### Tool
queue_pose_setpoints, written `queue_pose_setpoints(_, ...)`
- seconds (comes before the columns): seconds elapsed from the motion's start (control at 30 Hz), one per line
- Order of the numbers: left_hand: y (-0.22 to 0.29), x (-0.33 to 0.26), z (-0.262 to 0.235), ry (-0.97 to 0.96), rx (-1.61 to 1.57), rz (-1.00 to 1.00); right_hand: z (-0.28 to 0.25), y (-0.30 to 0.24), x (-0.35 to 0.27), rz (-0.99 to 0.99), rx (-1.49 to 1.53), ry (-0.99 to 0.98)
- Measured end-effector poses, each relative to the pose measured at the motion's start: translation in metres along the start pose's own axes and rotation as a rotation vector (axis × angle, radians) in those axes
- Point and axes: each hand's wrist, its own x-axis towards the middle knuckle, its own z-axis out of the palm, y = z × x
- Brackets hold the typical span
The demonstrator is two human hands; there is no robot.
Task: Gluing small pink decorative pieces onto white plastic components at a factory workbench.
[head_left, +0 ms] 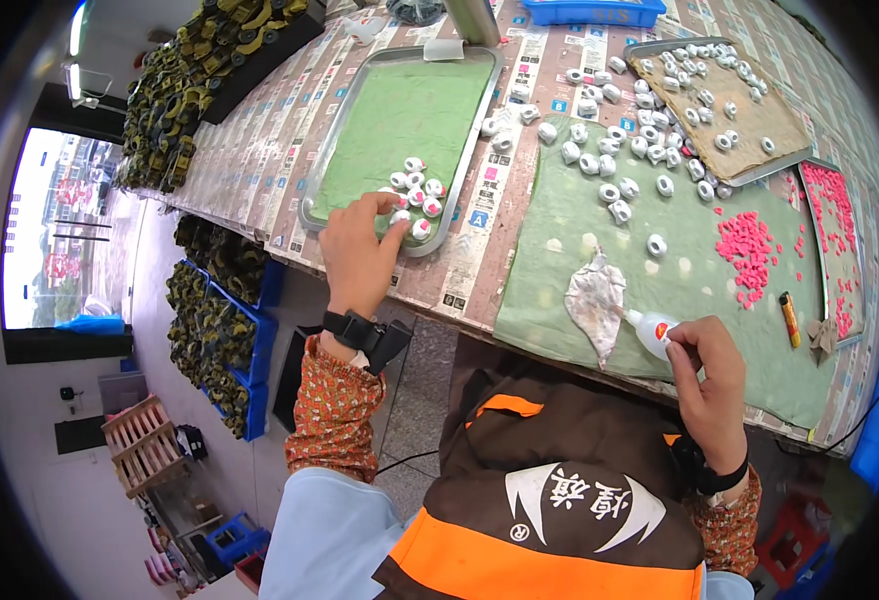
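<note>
My left hand (362,250) reaches over the near right corner of a metal tray (310,190) lined with green cloth. Its thumb and forefinger are round a small white piece (401,216), beside a cluster of similar white pieces with pink bits (434,188). Partly hidden by the fingers, that piece seems to rest on the cloth. In my right hand (708,378) is a white squeeze bottle (650,330) with a thin nozzle, held tilted at the near table edge. The nozzle points at a crumpled, stained white rag (596,300) lying on a green cloth (550,250).
Many white pieces with dark holes (640,148) lie loose at the back, and more sit on a brown-lined tray (760,110). Pink bits (745,250) are heaped right, near a yellow-and-dark tube (790,320) and another tray of pink bits (830,215). Blue crates (250,370) stand at left below.
</note>
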Motion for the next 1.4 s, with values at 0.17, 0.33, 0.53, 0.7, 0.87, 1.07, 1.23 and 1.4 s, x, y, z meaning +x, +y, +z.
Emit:
queue_pose_setpoints(0.17,0.038,0.030,0.001,0.042,-0.145,0.172,-0.002,0.002,0.002,-0.092,-0.209,0.024)
queue_pose_setpoints(0.33,0.077,0.074,0.035,0.038,0.068,0.313,0.006,-0.005,0.011,-0.197,-0.437,-0.003)
queue_pose_setpoints(0.53,0.088,0.096,0.069,-0.059,0.272,0.317,0.013,0.001,0.009,-0.155,-0.499,-0.184)
queue_pose_setpoints(0.7,0.089,0.083,0.065,-0.158,-0.035,0.253,0.016,0.012,0.008,-0.170,-0.491,-0.174)
queue_pose_setpoints(0.87,0.098,0.057,0.059,-0.221,-0.200,0.164,0.007,0.025,0.004,-0.130,-0.326,-0.096)
queue_pose_setpoints(1.07,0.099,0.053,0.061,-0.251,-0.028,0.254,0.000,0.018,0.002,-0.131,-0.205,-0.037)
queue_pose_setpoints(1.23,0.095,0.042,0.063,-0.264,-0.064,0.323,-0.001,0.014,-0.003,-0.101,-0.086,-0.013)
queue_pose_setpoints(1.4,0.100,0.038,0.049,-0.418,-0.417,0.067,-0.005,0.010,-0.011,0.122,0.226,-0.036)
